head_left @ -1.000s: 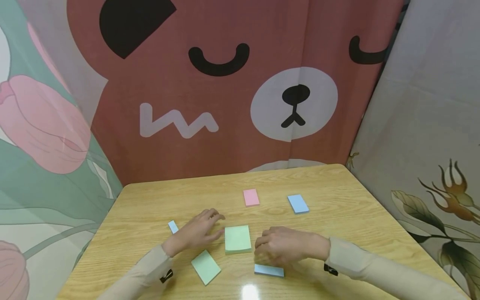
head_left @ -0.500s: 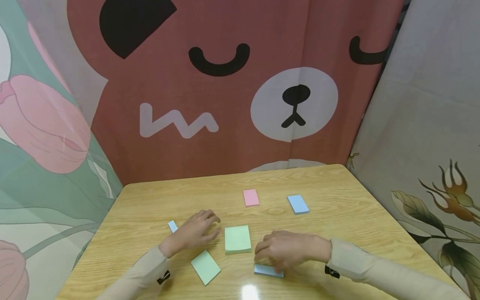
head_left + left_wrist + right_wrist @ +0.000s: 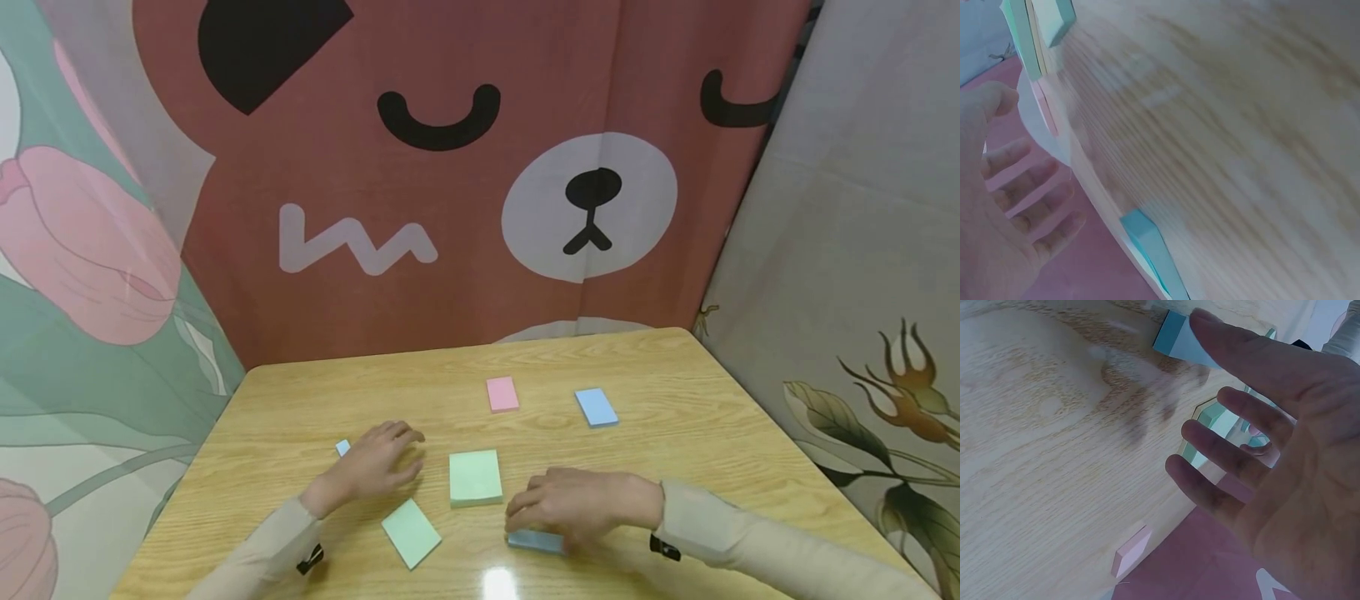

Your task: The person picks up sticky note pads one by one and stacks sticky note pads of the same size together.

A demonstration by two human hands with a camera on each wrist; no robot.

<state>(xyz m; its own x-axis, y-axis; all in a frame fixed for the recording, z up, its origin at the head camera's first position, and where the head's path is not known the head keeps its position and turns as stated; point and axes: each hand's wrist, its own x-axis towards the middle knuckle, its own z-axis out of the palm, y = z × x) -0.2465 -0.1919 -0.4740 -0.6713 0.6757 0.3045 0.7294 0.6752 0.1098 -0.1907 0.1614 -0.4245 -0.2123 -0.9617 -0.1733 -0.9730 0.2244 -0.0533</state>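
Note:
My right hand (image 3: 573, 504) reaches over a narrow blue sticky note pad (image 3: 536, 542) near the front of the table. In the right wrist view the thumb (image 3: 1229, 344) overlaps that blue pad (image 3: 1179, 339); the index finger is hidden, so a pinch cannot be made out. The left hand (image 3: 367, 462), fingers apart and loosely bent, hovers left of a square green sticky note pad (image 3: 476, 478) and holds nothing. Partly behind it lies another narrow blue pad (image 3: 342, 447), also in the left wrist view as a blue strip (image 3: 1159, 253). A green rectangular pad (image 3: 412, 534) lies askew nearby.
Farther back on the wooden table (image 3: 360, 392) lie a pink pad (image 3: 502, 394) and a light blue pad (image 3: 597, 407). A bear-print curtain (image 3: 465, 308) hangs behind the table's far edge, with patterned cloth (image 3: 840, 250) at the right side.
My left hand has drawn back to the left, away from the square green pad. The right hand has come down over the narrow blue pad, covering its right end.

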